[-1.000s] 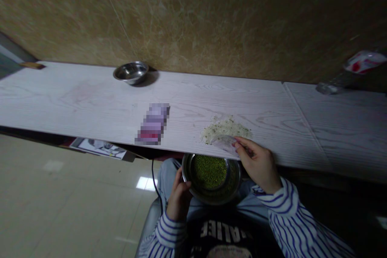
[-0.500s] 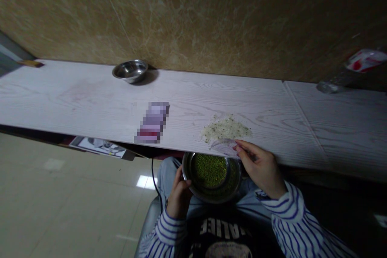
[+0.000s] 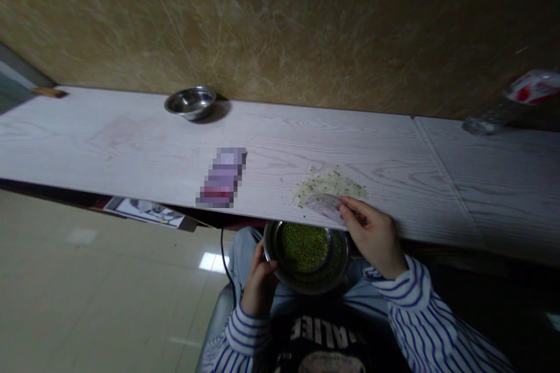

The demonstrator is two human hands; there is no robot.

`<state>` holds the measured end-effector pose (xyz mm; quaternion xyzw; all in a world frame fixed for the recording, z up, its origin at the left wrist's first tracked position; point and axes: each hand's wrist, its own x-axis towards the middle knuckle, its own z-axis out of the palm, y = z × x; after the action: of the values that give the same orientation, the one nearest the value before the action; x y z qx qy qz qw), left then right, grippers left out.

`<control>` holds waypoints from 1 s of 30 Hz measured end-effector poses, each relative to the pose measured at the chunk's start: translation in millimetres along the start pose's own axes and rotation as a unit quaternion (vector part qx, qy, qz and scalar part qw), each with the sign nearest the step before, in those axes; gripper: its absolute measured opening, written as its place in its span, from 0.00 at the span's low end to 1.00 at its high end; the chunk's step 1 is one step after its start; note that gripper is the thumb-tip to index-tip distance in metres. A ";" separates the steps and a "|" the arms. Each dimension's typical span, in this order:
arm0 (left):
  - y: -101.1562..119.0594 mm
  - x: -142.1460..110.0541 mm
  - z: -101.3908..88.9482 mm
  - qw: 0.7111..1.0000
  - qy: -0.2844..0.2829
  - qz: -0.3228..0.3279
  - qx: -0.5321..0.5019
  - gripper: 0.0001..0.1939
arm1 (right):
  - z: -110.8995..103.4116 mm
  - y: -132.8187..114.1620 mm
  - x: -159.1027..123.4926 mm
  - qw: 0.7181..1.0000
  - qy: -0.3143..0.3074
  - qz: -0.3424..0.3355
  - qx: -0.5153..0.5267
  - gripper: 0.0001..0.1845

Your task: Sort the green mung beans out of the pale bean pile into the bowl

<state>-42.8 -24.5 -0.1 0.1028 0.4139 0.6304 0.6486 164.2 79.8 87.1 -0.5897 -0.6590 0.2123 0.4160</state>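
My left hand (image 3: 260,282) grips the left rim of a steel bowl (image 3: 343,268), held in my lap just under the counter's front edge. Inside it lie many small green beans (image 3: 303,246), which look like mung beans. Between thumb and fingers, my right hand (image 3: 371,232) pinches a thin, clear, rounded plastic piece (image 3: 322,205); whether it is a lid or a shallow dish I cannot tell. It touches or hovers at the near side of a loose pile of whitish grains (image 3: 331,181) mixed with green bits, spread on the counter.
On the white wood-grain counter (image 3: 271,134) a second steel bowl (image 3: 191,104) stands by the wall. A blurred-out flat object (image 3: 222,178) lies left of the pile. At the far right there is a clear bottle (image 3: 503,113). A drawer (image 3: 149,213) juts out below the counter's edge.
My right hand has shifted slightly up and toward the pile, and the clear plastic piece now overlaps the near edge of the grains more. My left hand and the bowl stay put.
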 end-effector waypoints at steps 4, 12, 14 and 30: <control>-0.4 0.1 -1.0 1.000 0.000 0.004 -0.004 0.26 | 0.1 -2.7 0.4 1.000 -0.009 -0.013 0.001 0.15; 0.3 -0.9 -2.5 1.000 0.009 0.013 0.005 0.28 | 4.4 -2.9 3.0 1.000 -0.009 -0.019 0.001 0.15; 0.3 -0.7 -3.2 1.000 0.011 0.009 0.001 0.27 | 5.5 -2.3 4.5 1.000 -0.012 -0.018 0.001 0.15; -3.1 3.5 -9.3 1.000 0.007 0.008 0.001 0.27 | 5.3 1.2 10.5 0.998 -0.053 -0.035 0.024 0.14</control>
<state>-47.2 -25.5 -9.4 0.1018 0.4185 0.6356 0.6407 161.1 91.2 86.3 -0.5434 -0.6953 0.2445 0.4018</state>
